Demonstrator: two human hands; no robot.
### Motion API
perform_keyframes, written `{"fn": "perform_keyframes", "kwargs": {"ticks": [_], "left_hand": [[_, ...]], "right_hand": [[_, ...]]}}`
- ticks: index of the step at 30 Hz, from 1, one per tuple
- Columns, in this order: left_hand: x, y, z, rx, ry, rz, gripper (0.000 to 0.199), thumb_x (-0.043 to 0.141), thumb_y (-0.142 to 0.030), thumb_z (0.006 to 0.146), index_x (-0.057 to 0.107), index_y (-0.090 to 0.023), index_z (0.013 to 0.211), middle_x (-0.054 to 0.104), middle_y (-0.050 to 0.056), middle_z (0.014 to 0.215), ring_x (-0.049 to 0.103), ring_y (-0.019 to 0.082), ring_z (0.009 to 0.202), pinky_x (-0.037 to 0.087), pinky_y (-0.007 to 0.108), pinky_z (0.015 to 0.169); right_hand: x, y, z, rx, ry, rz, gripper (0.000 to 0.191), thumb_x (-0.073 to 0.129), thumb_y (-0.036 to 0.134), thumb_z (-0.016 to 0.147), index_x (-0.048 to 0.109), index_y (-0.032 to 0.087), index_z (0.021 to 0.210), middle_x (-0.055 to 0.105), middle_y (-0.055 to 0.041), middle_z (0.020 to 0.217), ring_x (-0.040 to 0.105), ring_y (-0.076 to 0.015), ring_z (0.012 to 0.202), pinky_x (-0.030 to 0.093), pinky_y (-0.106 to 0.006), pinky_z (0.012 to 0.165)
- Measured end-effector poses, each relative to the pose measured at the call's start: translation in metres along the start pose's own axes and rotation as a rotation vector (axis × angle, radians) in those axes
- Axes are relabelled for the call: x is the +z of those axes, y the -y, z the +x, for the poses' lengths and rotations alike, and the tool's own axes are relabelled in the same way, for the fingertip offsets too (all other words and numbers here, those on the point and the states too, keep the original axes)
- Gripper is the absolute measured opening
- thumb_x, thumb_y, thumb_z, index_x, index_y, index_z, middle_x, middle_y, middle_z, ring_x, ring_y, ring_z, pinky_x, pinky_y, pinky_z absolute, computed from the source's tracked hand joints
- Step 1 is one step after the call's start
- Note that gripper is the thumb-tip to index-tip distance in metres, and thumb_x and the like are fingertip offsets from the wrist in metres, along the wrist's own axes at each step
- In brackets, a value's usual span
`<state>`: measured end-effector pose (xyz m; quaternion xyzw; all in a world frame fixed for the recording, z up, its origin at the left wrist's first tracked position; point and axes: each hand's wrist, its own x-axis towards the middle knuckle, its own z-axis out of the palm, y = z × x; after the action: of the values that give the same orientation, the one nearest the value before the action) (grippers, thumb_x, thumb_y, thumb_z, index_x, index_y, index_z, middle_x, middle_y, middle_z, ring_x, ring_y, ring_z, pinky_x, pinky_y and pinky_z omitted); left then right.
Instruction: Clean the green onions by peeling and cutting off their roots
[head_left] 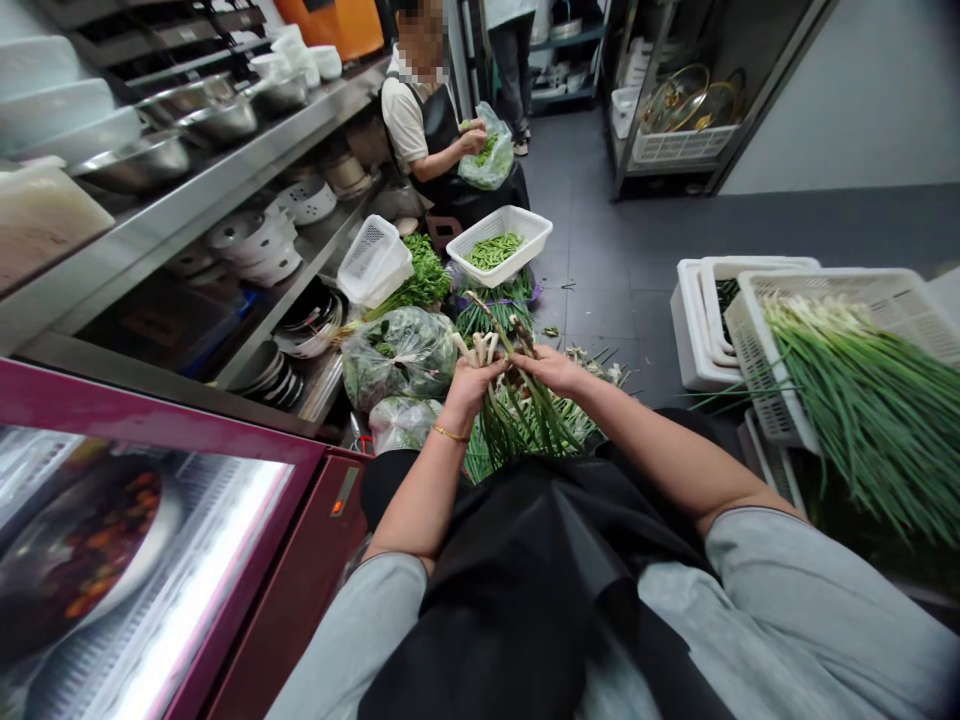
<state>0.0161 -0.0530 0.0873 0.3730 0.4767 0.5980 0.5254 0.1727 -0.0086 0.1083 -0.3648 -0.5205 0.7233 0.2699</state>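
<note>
With twelve as straight ahead of the worker, a steel worktop (pixel 225 172) bearing bowls ran between nine and eleven o'clock. A co-worker (pixel 442 130) in a dark apron was at twelve. Over at two to three I saw a perforated white basket (pixel 766 380) heaped with long spring onions (pixel 885 400), their pale ends toward twelve. A smaller white basket (pixel 531 250) of green pods stood at twelve, nearer than the co-worker, and a plastic sack (pixel 397 360) of leafy greens lay at eleven. The co-worker held a clear bag (pixel 491 165) of pods.

Close before the worker, also at twelve, was a bunch of stalks (pixel 517 420), green tops hanging toward six. The left hand's (pixel 471 385) grip was closed around pale-ended stalks; the right hand (pixel 551 370), just beside it, had its grip pinched on several with brownish ends. A gold-coloured bracelet (pixel 451 433) circled the left wrist.
</note>
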Motion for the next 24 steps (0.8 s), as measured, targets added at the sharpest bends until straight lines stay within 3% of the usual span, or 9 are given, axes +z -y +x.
{"fn": "perform_keyframes", "kwargs": {"ticks": [3,5,12,16,20,24], "left_hand": [[-0.014,-0.002,0.001,-0.021,0.004,0.046,0.027,0.082,-0.028,0.055,0.065,-0.014,0.07,0.061,0.0,0.061,0.048,0.007,0.048,0.035,0.02,0.045],[-0.03,-0.008,0.001,-0.05,-0.001,0.049,0.03,0.082,-0.03,0.054,0.064,-0.013,0.071,0.06,0.0,0.058,0.048,0.007,0.045,0.031,0.02,0.042],[-0.079,-0.03,0.001,-0.051,-0.052,0.066,0.031,0.083,-0.026,0.051,0.062,-0.013,0.069,0.058,-0.001,0.055,0.053,0.009,0.048,0.034,0.018,0.041],[-0.086,-0.027,0.001,-0.06,-0.027,0.136,0.031,0.084,-0.027,0.05,0.062,-0.013,0.067,0.057,-0.001,0.055,0.051,0.008,0.048,0.034,0.018,0.041],[-0.092,-0.02,-0.001,-0.129,0.066,0.174,0.031,0.085,-0.029,0.052,0.062,-0.014,0.067,0.059,0.0,0.055,0.051,0.008,0.047,0.035,0.019,0.041],[-0.095,-0.012,-0.002,-0.153,-0.013,0.16,0.034,0.085,-0.03,0.051,0.064,-0.014,0.072,0.06,-0.001,0.056,0.053,0.01,0.047,0.033,0.019,0.041]], "right_hand": [[-0.016,-0.001,-0.009,-0.043,-0.05,-0.034,0.042,0.075,0.053,0.07,0.062,0.014,0.08,0.055,0.0015,0.052,0.042,-0.0059,0.037,0.031,-0.018,0.032],[-0.036,0.003,-0.019,-0.044,-0.016,-0.12,0.043,0.073,0.054,0.071,0.064,0.013,0.081,0.05,0.0037,0.05,0.036,-0.0038,0.036,0.025,-0.017,0.032],[-0.109,0.038,-0.056,0.06,0.168,-0.548,0.051,0.064,0.06,0.076,0.071,0.013,0.093,0.046,0.0031,0.053,0.037,-0.0056,0.043,0.027,-0.02,0.04],[-0.139,0.056,-0.069,0.117,0.144,-0.714,0.054,0.06,0.064,0.076,0.073,0.014,0.092,0.042,0.0034,0.052,0.034,-0.006,0.044,0.026,-0.022,0.043],[-0.176,0.067,-0.084,0.147,0.122,-0.723,0.053,0.061,0.062,0.077,0.071,0.013,0.094,0.039,0.0042,0.053,0.032,-0.0058,0.046,0.024,-0.022,0.044],[-0.218,0.073,-0.105,0.176,-0.046,-0.656,0.05,0.06,0.055,0.083,0.069,0.009,0.097,0.039,0.0038,0.056,0.031,-0.0048,0.046,0.02,-0.025,0.045]]}}
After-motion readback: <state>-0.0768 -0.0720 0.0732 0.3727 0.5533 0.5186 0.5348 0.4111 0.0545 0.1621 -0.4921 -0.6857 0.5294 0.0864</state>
